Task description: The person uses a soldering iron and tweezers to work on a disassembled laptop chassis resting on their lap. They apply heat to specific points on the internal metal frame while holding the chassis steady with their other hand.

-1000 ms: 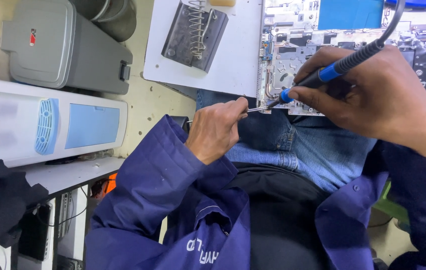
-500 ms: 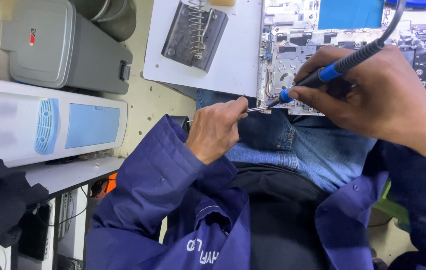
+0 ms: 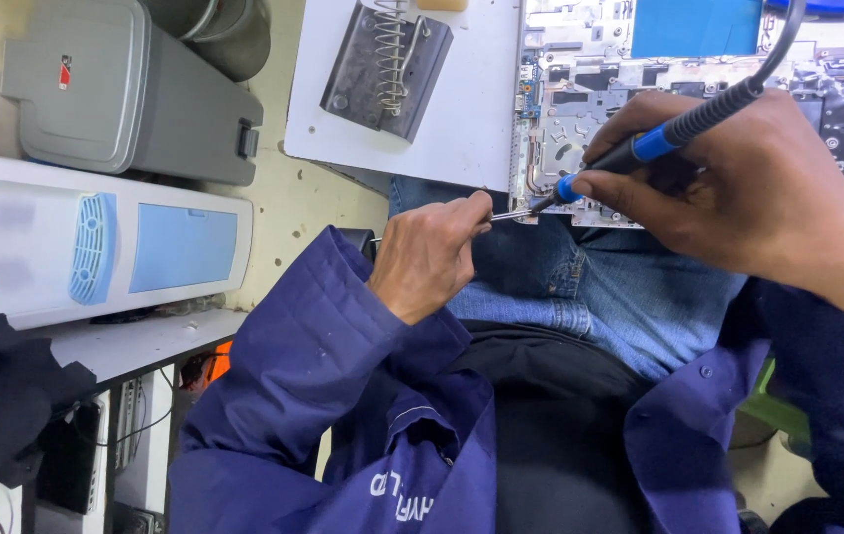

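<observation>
My right hand (image 3: 739, 198) grips a soldering iron (image 3: 659, 143) with a black and blue handle, its tip down at the near edge of an opened laptop chassis (image 3: 580, 129) with bare circuitry. My left hand (image 3: 432, 252) pinches a thin metal wire or solder strand (image 3: 506, 215) that meets the iron's tip at the board edge. Both arms wear dark blue work-coat sleeves, and my blue jeans lie beneath the hands.
A soldering-iron stand with a coil spring (image 3: 387, 64) rests on a white board (image 3: 462, 129) left of the chassis. Further left are a grey plastic case (image 3: 135, 94) and a white and blue station unit (image 3: 95, 247) on a shelf. A blue panel (image 3: 694, 25) lies on the chassis.
</observation>
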